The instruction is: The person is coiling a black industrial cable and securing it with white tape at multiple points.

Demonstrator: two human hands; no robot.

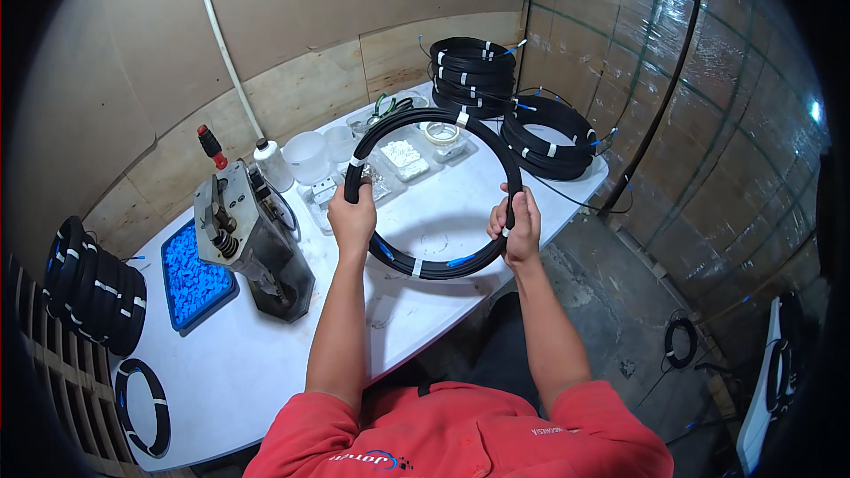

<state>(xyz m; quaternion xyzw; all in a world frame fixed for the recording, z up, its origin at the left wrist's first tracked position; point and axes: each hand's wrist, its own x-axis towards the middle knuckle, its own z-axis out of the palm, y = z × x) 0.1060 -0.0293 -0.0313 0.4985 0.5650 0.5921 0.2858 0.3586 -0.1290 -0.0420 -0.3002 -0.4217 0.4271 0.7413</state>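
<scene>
Both my hands hold up one coil of black cable (438,269), tied at intervals with white bands. My left hand (352,217) wraps round its left side, and my right hand (521,223) grips its right side beside a white band. Two blue connector ends (462,260) show along the lower part of the ring. The coil is tilted above the white table (403,323); small tubs behind it show through its middle.
A metal hand press (257,243) with a red-black handle stands left, by a blue tray of blue pieces (195,274). Stacked black coils (472,80) lie at the back right, more coils (93,288) far left. A clear box of white pieces (404,159) sits behind.
</scene>
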